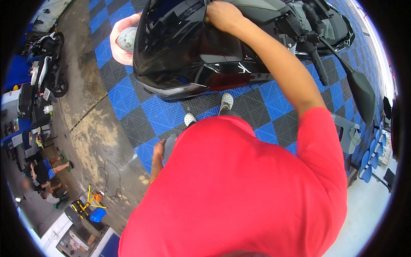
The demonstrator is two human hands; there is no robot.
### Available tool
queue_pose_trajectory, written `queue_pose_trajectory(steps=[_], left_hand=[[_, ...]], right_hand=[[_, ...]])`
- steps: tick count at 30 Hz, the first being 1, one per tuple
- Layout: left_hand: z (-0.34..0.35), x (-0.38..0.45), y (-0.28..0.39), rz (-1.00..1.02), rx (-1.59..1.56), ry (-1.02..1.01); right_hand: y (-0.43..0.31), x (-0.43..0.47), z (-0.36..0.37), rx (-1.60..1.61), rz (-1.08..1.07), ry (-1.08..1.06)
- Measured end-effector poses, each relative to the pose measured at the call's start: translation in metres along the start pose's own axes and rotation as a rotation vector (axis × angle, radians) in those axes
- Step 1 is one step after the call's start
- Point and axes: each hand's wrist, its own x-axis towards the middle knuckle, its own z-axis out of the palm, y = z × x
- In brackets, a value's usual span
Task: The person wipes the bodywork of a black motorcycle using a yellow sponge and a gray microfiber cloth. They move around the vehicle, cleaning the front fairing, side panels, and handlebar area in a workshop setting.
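Observation:
A motorcycle with glossy black bodywork (173, 48) stands before me. My right arm reaches across it, and my right hand (224, 16) is at the edge of a shiny black panel near the top of the view. Its fingers are curled and blurred; a small yellowish spot shows beneath them, and what they hold cannot be made out. Low beside my red shirt is my left hand (158, 151), against a grey rounded thing (169, 147), perhaps a cloth or trouser leg. The shirt partly hides that forearm.
A handlebar grip (318, 66) and mirror (361, 96) jut out at right. A person in pink with a grey cap (127, 39) is beyond the bodywork. Blue and black floor tiles (167, 112) lie below; cables (110, 180), parked motorcycles (54, 69) and seated people are at left.

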Motion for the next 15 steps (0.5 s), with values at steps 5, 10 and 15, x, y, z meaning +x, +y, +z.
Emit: queue_pose_trajectory(steps=[5, 10, 15], left_hand=[[0.002, 0.007, -0.005, -0.073, -0.181, -0.036], [0.013, 0.029, -0.034, -0.252, -0.432, 0.02], [0.012, 0.03, -0.021, -0.251, -0.342, 0.007]], right_hand=[[0.008, 0.005, 0.023, 0.001, 0.015, -0.015], [-0.017, -0.06, -0.052, -0.02, 0.127, -0.244], [-0.001, -0.027, -0.004, -0.19, -0.025, 0.06]])
